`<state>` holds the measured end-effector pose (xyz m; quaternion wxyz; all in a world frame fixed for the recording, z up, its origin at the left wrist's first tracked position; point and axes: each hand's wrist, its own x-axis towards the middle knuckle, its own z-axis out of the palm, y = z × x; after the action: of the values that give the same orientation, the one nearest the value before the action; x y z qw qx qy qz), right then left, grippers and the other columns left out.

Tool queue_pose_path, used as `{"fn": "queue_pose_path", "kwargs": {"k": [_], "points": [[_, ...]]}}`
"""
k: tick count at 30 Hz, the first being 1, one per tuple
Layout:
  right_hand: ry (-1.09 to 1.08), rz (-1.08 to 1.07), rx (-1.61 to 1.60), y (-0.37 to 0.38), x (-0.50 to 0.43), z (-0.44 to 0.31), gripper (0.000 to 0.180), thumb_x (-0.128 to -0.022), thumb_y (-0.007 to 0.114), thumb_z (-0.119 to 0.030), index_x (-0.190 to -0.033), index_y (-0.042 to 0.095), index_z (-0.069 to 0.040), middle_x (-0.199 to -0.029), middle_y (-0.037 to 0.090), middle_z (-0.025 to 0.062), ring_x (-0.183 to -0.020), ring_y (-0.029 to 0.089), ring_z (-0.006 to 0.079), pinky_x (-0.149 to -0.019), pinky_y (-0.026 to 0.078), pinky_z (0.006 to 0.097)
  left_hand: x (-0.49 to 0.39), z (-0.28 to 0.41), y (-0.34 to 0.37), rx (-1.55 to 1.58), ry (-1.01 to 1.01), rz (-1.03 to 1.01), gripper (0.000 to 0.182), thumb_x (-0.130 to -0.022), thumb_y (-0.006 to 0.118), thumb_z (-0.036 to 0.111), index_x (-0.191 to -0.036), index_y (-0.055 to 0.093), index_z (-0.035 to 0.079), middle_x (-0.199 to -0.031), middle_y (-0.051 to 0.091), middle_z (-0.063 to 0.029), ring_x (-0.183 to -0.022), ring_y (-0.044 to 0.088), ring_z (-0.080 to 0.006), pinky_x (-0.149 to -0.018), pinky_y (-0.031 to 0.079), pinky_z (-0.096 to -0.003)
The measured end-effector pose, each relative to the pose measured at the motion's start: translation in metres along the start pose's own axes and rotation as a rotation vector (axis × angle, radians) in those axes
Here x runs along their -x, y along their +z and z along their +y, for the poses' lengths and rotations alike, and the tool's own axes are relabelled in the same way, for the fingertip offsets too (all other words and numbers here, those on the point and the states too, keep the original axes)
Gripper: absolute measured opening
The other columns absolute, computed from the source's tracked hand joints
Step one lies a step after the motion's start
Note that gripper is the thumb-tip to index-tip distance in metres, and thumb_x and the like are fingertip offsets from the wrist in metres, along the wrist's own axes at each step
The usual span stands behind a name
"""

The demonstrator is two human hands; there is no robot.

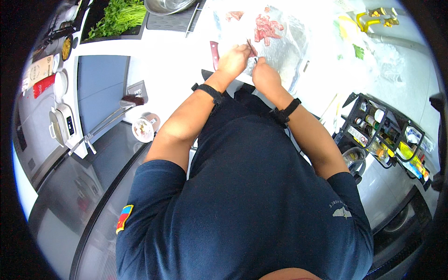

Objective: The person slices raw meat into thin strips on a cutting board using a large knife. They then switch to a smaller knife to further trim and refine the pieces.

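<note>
Over the front edge of the cutting board (288, 75), my two hands are close together. My left hand (233, 60) pinches a dark reddish strip, apparently meat (251, 48). My right hand (266, 77) is curled just beside it, with a thin dark tip (256, 60) showing at its fingers; the rest of that object is hidden. Beyond my hands, a pile of cut raw meat (266, 29) lies on clear plastic film (292, 45) over the board. A smaller heap of meat (234, 15) sits farther left. A knife's red riveted handle (214, 54) rests left of my left hand.
Leafy greens (120, 17) fill a dark sink at upper left, near a metal bowl (168, 5). A black rack of bottles (381, 129) stands right. Yellow gas pipes (367, 21) run along the wall. A bin (143, 129) and a long-handled dustpan (134, 94) are at left.
</note>
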<state>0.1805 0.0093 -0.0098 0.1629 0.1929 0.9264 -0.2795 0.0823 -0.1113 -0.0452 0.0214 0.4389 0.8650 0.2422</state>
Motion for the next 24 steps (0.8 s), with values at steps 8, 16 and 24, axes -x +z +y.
{"fn": "queue_pose_path", "kwargs": {"k": [8, 16, 24], "points": [[-0.022, 0.033, -0.010, 0.000, 0.016, 0.008, 0.019, -0.095, 0.047, -0.012, -0.102, 0.050, 0.006, -0.083, 0.068, 0.0301, -0.081, 0.068, 0.0479, -0.073, 0.054, 0.0544, 0.000, 0.004, 0.003, -0.002, -0.033, 0.028, 0.013, -0.084, 0.062, 0.008, -0.093, 0.071, 0.009, -0.085, 0.066, -0.0083, -0.084, 0.062, -0.0295, -0.077, 0.053, -0.0391], [0.057, -0.044, 0.074, -0.007, 0.058, 0.033, 0.020, -0.099, 0.046, -0.016, -0.101, 0.049, 0.003, -0.079, 0.068, 0.0279, -0.074, 0.068, 0.0465, -0.068, 0.054, 0.0553, -0.006, 0.007, -0.003, 0.027, -0.124, -0.002, 0.018, -0.082, 0.057, 0.002, -0.089, 0.071, 0.011, -0.091, 0.067, -0.0090, -0.093, 0.065, -0.0293, -0.080, 0.054, -0.0403], [0.071, -0.004, 0.059, -0.003, 0.084, 0.054, 0.026, -0.100, 0.047, -0.023, -0.102, 0.051, 0.002, -0.076, 0.067, 0.0270, -0.071, 0.068, 0.0460, -0.065, 0.054, 0.0559, -0.013, -0.012, -0.021, 0.022, -0.193, -0.071, 0.018, -0.086, 0.062, 0.009, -0.098, 0.075, 0.011, -0.094, 0.069, -0.0124, -0.096, 0.065, -0.0335, -0.085, 0.053, -0.0423]]}}
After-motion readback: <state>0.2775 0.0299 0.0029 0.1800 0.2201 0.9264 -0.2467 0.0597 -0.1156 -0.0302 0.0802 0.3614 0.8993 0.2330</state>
